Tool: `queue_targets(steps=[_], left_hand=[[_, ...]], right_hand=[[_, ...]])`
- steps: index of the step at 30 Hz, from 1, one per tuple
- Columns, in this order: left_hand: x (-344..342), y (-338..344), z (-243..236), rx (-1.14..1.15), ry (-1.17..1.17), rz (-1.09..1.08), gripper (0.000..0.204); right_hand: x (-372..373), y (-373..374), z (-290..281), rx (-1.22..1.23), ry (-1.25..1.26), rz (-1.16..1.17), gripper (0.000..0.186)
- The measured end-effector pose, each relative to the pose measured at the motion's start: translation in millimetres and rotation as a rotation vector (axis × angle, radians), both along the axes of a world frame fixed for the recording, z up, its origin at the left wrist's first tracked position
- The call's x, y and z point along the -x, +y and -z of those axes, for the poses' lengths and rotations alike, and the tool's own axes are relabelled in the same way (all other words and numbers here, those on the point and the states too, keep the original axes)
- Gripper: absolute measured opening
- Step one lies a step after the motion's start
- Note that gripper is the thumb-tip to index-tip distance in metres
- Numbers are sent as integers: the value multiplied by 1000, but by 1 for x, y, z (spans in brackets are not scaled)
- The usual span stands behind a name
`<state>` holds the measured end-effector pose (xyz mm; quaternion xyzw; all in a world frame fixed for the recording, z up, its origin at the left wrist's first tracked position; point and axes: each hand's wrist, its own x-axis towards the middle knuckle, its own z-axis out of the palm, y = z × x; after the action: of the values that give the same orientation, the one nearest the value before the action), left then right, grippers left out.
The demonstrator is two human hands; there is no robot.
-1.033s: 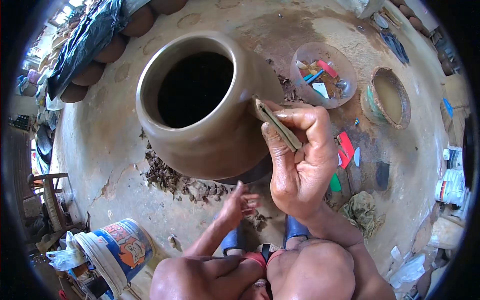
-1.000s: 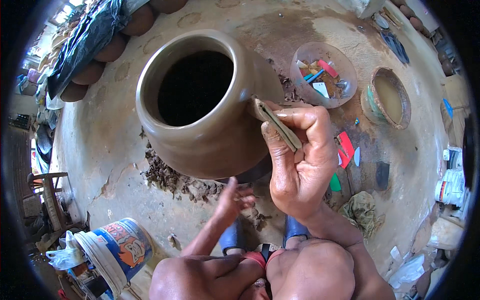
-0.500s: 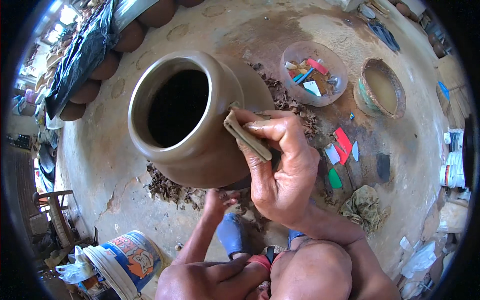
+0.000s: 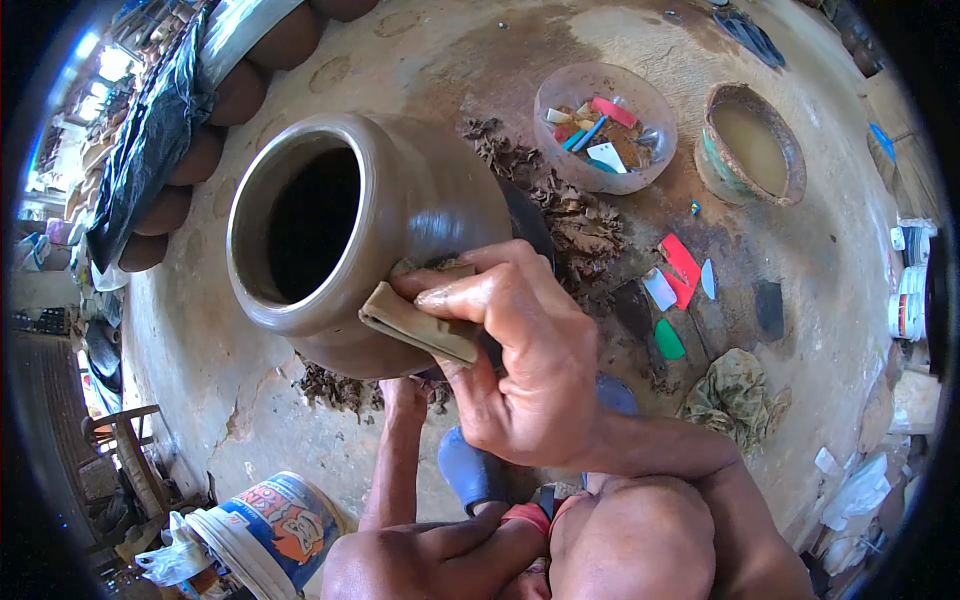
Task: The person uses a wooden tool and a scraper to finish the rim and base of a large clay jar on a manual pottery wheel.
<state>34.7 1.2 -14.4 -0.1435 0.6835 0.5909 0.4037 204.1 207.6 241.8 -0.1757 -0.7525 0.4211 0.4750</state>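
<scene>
A wet grey-brown clay pot (image 4: 430, 180) with a thick rim and dark interior stands in front of me, its mouth leaning left. My right hand (image 4: 505, 355) pinches a folded, pale olive cloth or leather strip (image 4: 415, 325) against the pot's shoulder, just right of the rim. Below the pot's near side is my left hand (image 4: 405, 395), touching or very near its base, most of its fingers hidden. Clay scraps (image 4: 580, 220) are heaped around the pot.
Behind, a plastic bowl (image 4: 555, 150) holds coloured pieces, beside a bucket of murky water (image 4: 720, 165). Coloured scrapers (image 4: 680, 260) and a crumpled cloth (image 4: 725, 405) lie right. A white-blue bucket (image 4: 270, 520) is lower left; round pots (image 4: 190, 155) line the upper left.
The pot's mouth has shifted left and appears more tipped. My right hand has moved left and down with the strip. My left hand has risen to the pot's base. The view has shifted slightly.
</scene>
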Motion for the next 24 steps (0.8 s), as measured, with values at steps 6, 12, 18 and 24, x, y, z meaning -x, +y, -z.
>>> queue_targets(steps=[6,12,18,24], left_hand=[[-13,2,-12,37,-70,-147,46],[28,-8,8,-164,34,-77,55],[71,13,38,-364,251,-10,59],[50,4,36,-230,341,-71,60]], right_hand=[[-62,45,14,57,-144,260,9],[-186,108,111,105,-997,520,24],[-203,95,151,-267,-960,635,19],[-54,66,43,-226,-343,219,26]])
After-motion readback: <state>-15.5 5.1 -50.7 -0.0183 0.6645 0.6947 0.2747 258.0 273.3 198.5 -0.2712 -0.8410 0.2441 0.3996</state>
